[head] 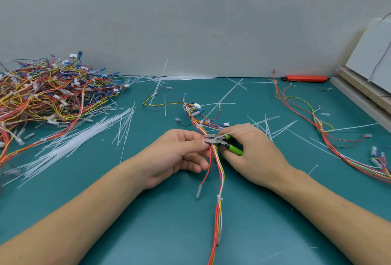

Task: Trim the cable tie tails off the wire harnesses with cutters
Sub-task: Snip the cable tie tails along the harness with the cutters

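A wire harness (219,180) of red, yellow, white and orange wires runs down the middle of the green mat. My left hand (179,154) pinches the bundle just left of a cable tie. Green-handled cutters (224,143) sit in the grip of my right hand (251,154), with the metal jaws at the tie on the bundle. The tie's long white tail (249,126) sticks out to the upper right over my right fingers. Lower on the same harness sits another cable tie (220,197) with no tail showing.
A big heap of harnesses (48,93) fills the far left. Loose white tie tails (88,137) lie scattered over the mat (148,211). Another harness (317,125) lies at the right. A red tool (304,78) rests by the wall; boards (364,91) lean at far right.
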The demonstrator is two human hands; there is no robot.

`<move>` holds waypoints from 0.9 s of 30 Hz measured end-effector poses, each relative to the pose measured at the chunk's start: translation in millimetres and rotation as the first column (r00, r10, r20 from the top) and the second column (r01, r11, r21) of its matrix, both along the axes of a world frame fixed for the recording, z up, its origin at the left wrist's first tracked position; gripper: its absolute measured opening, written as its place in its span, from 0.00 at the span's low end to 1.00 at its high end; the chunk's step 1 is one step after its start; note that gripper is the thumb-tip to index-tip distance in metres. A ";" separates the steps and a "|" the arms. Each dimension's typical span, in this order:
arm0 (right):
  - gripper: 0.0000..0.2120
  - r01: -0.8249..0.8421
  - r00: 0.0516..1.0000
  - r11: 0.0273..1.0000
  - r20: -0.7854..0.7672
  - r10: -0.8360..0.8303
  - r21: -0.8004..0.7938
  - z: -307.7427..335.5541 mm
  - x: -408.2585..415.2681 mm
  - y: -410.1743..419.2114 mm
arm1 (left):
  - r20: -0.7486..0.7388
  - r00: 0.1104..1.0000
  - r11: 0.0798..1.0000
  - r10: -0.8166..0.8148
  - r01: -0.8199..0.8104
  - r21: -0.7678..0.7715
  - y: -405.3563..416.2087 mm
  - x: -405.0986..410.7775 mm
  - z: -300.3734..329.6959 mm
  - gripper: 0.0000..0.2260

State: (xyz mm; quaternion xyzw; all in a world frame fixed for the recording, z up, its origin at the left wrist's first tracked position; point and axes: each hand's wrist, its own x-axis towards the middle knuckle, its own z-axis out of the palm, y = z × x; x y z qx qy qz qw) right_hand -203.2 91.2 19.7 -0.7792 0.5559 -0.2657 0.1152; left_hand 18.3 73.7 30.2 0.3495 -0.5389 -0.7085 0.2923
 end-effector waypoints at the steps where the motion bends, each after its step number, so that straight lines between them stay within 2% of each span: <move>1: 0.15 -0.001 1.000 1.000 -0.006 0.001 0.008 0.0 -0.3 -0.4 | 0.000 1.000 1.000 0.002 -0.002 0.003 0.2 -0.3 0.2 0.07; 11: 0.14 0.001 1.000 1.000 -0.010 -0.001 0.020 -0.9 -0.7 -2.0 | -0.001 1.000 1.000 -0.004 0.004 0.007 0.0 -0.4 1.3 0.06; 15: 0.06 -0.009 1.000 1.000 -0.008 0.009 0.004 -0.5 -0.1 -1.9 | -0.008 1.000 1.000 -0.009 0.009 0.002 0.0 0.6 0.6 0.06; 18: 0.13 0.071 0.997 0.997 -0.022 -0.071 0.007 -2.6 -1.6 -1.5 | -0.007 1.000 1.000 -0.022 0.022 -0.003 -0.4 1.3 0.1 0.06; 22: 0.13 0.087 0.995 0.996 -0.043 -0.086 0.008 -3.0 -1.1 -0.4 | -0.009 1.000 1.000 -0.020 0.020 -0.001 0.8 1.3 0.8 0.07; 27: 0.08 -0.007 1.000 1.000 0.030 0.008 -0.019 -1.5 0.7 0.0 | -0.011 1.000 1.000 -0.008 0.008 0.003 1.3 0.2 1.0 0.06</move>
